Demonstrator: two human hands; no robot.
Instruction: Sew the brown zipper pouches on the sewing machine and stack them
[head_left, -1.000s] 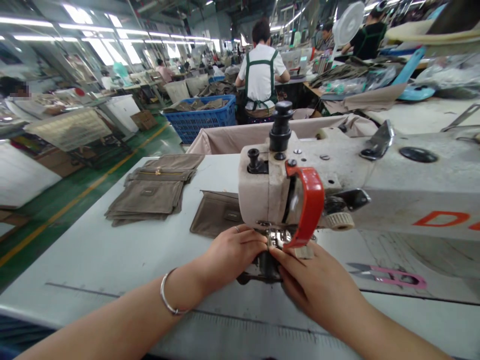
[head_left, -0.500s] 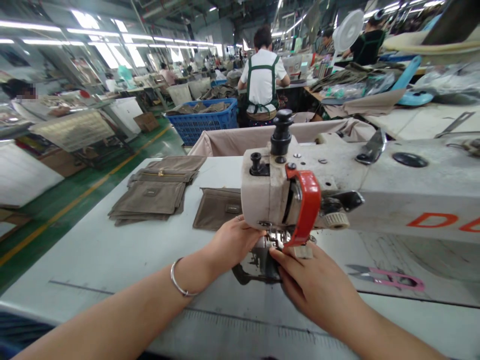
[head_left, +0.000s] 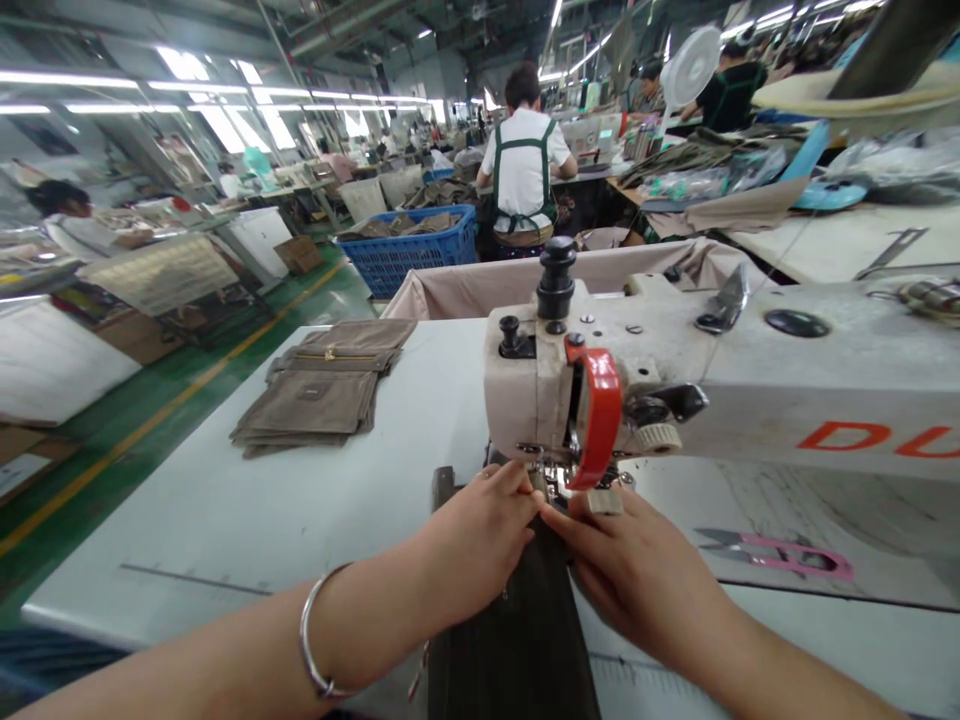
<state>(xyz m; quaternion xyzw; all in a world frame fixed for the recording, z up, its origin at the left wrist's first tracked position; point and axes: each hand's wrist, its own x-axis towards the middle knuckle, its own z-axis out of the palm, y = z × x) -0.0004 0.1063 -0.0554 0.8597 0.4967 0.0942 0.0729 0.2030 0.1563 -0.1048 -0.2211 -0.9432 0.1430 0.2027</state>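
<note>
A dark brown-grey fabric panel (head_left: 514,650) runs from under the head of a sewing machine (head_left: 525,390) toward my body. My left hand (head_left: 480,535), with a silver bangle at its wrist, pinches the panel's edge just left of the presser foot (head_left: 553,482). From the other side, my right hand (head_left: 634,545) holds the panel beside the foot, index fingertip almost touching the left fingers. A cord-like pull (head_left: 420,672) hangs at the panel's left side. The needle point is hidden behind my fingers and the orange guard (head_left: 602,415).
A stack of brown-grey fabric pieces (head_left: 311,405), one with a zipper, lies on the white table (head_left: 187,520) to the left. Pink-handled thread snips (head_left: 795,557) rest right of the machine. Behind stand a fabric-lined bin (head_left: 457,290), a blue crate (head_left: 412,255) and a seated co-worker (head_left: 523,165).
The labelled piece left of the machine head is gone from that spot; a dark panel now lies under my hands toward me. My left hand has turned and come slightly nearer my body.
</note>
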